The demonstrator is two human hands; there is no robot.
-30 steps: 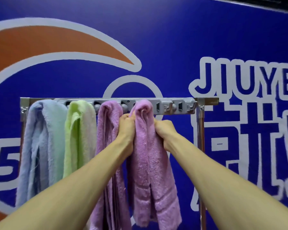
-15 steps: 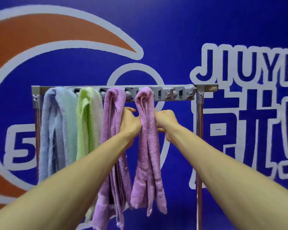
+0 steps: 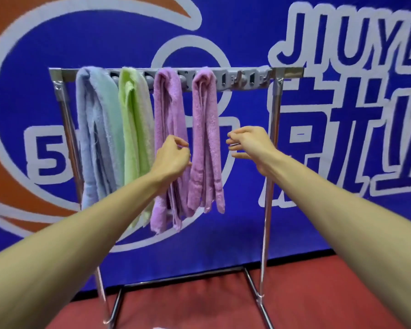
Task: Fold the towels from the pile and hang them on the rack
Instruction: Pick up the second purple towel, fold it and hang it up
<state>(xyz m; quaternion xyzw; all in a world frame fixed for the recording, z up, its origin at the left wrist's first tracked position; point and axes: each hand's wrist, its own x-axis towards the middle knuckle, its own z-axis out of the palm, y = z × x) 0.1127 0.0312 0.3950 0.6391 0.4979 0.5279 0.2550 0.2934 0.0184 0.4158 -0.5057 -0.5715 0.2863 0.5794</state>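
Note:
A metal rack (image 3: 274,162) stands in front of me with several folded towels over its top bar: a light blue towel (image 3: 97,129), a green towel (image 3: 133,129), a purple towel (image 3: 169,108) and a pinkish purple towel (image 3: 205,129) furthest right. My left hand (image 3: 173,155) hovers just left of the pinkish purple towel, in front of the purple one, fingers loosely curled and holding nothing. My right hand (image 3: 247,143) is to the right of that towel, clear of it, fingers loosely curled and empty. The towel pile is out of view.
The right end of the grey hook strip (image 3: 244,79) on the top bar carries no towel. A blue banner wall (image 3: 223,32) with white lettering hangs close behind the rack. The rack's foot bars (image 3: 259,302) rest on a red floor (image 3: 199,305).
Both hands have let go of the pinkish purple towel and drawn down and back from the bar. The towel now hangs free. The view has tilted down, showing the floor.

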